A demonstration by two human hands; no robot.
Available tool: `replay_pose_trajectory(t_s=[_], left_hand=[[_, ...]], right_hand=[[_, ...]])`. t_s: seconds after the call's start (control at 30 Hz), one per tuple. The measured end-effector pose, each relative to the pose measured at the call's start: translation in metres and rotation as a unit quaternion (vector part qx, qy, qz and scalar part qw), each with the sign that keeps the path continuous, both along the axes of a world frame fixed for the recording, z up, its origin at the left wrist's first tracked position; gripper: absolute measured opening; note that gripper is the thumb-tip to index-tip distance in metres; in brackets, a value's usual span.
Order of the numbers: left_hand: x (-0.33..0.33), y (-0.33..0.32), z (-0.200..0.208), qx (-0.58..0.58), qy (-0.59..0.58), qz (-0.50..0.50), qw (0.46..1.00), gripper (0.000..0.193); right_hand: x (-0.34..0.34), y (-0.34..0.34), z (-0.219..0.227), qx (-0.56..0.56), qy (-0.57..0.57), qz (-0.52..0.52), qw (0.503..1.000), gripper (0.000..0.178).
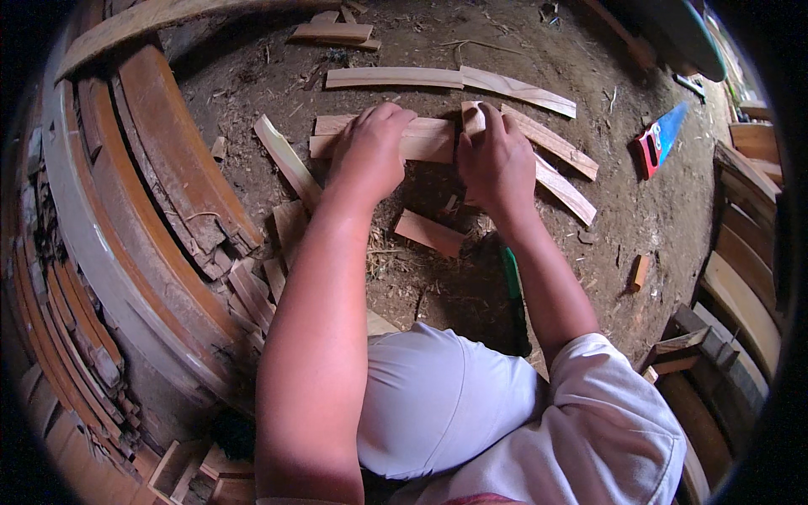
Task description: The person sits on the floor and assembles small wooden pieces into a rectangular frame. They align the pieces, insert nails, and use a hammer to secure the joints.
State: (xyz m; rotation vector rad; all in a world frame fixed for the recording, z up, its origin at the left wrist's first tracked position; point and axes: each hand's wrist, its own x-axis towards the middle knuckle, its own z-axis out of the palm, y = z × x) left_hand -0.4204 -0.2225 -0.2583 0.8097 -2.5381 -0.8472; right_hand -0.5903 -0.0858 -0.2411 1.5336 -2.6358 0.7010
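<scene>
Two pale wooden slats point(427, 141) lie side by side on the dirt ground in front of me. My left hand point(370, 153) is wrapped over them left of their middle, fingers curled toward the far edge. At their right end, my right hand point(498, 160) is closed around a short wooden piece point(472, 119) set across the slat ends; the fingertips are partly hidden. Beyond both hands lie a slat point(394, 77) and an angled one point(518, 90), end to end. Right of my right hand, two more slats point(551, 143) slant away. A short board point(429, 233) lies nearer to me.
A handsaw point(661, 141) with a blue blade and red handle lies at the right. Nearby is a small orange-brown block point(640, 273). Long planks point(168, 143) are stacked along the left, with more timber point(741, 311) on the right. A green-edged tool point(512, 282) lies beside my right forearm.
</scene>
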Motion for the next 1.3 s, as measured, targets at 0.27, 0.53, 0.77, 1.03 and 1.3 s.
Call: replay_pose_trajectory(t_s=[0.27, 0.53, 0.77, 1.03, 1.3], left_hand=[[0.002, 0.001, 0.002, -0.009, -0.035, -0.006, 0.999, 0.064], [0.008, 0.002, 0.003, -0.004, -0.056, 0.007, 0.998, 0.063], [0.001, 0.003, 0.003, 0.005, -0.060, -0.003, 0.998, 0.065], [-0.001, 0.008, 0.015, 0.010, -0.128, -0.009, 0.992, 0.069], [0.007, 0.005, 0.015, -0.055, -0.158, -0.013, 0.986, 0.066]], right_hand=[[-0.009, 0.001, 0.008, 0.027, -0.038, -0.024, 0.999, 0.059], [-0.020, 0.059, 0.036, -0.002, -0.012, 0.131, 0.991, 0.058], [-0.011, 0.099, 0.035, 0.092, -0.037, 0.151, 0.984, 0.054], [-0.013, 0.097, 0.028, 0.080, -0.015, 0.135, 0.988, 0.058], [-0.011, 0.031, 0.040, -0.003, -0.150, 0.078, 0.986, 0.071]])
